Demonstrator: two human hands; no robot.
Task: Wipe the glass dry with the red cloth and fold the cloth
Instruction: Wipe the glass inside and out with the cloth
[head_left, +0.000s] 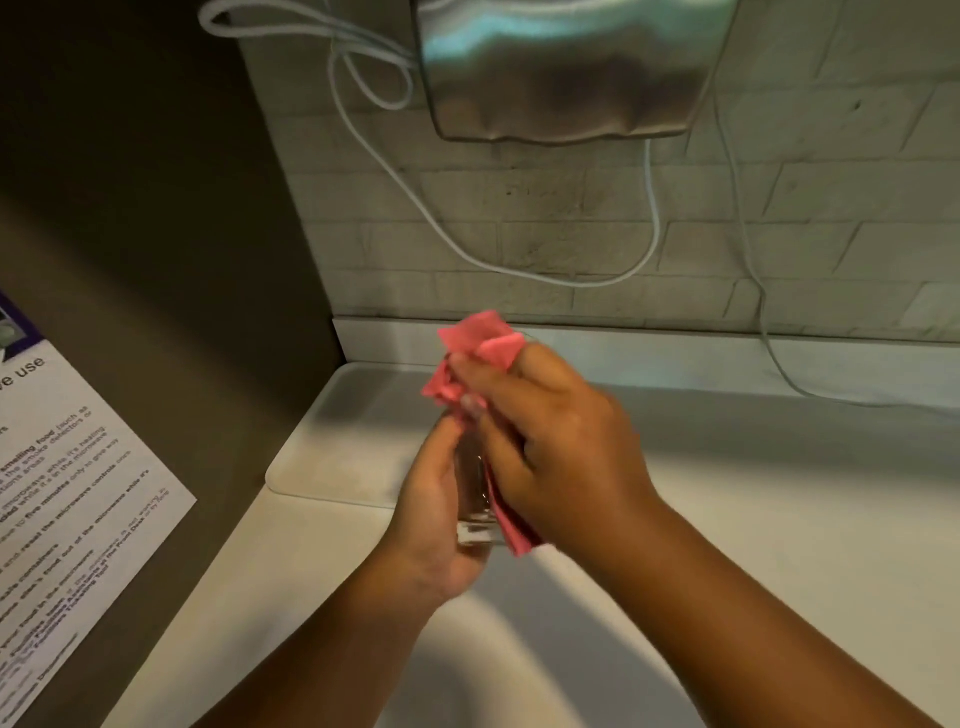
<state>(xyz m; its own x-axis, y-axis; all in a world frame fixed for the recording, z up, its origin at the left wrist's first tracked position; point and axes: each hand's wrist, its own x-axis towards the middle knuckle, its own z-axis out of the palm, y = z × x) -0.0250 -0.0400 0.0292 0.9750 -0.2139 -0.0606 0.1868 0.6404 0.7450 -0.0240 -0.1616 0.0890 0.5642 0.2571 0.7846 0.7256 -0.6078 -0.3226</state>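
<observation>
A clear drinking glass (475, 499) is held above the white counter, base toward me, with my left hand (434, 525) wrapped around its left side. My right hand (550, 447) presses the red cloth (483, 338) against the glass's right side and rim. The cloth bunches out above my fingers and a strip of it hangs below my palm beside the glass base. Most of the glass is hidden between the two hands.
A white counter (779, 519) runs to a tiled wall. A pale tray or mat (337, 441) lies on it under the hands. A steel wall unit (566, 67) and loose white cables (649, 234) hang above. A printed notice (67, 478) is on the dark left panel.
</observation>
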